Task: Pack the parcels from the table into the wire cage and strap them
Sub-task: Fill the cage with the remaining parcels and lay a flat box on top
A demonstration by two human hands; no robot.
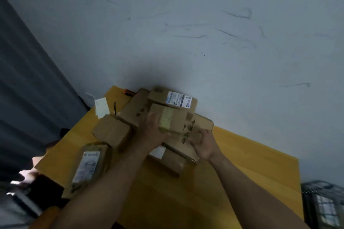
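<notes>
Both grips meet at the worktop's far edge.
Left grip grasps a small taped box; right grip curls beside it, hold unclear. Underneath, a flat carton bears blurred handwriting; behind, a labelled box, print unreadable. Wire cage stands beyond the right corner.

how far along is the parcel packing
Early. Done: nothing clearly; the wire cage at the right edge is too blurred to judge. In hand: left hand grips a small taped box atop the pile, right hand beside it. Left: several parcels lie on the yellow table; strapping.
</notes>
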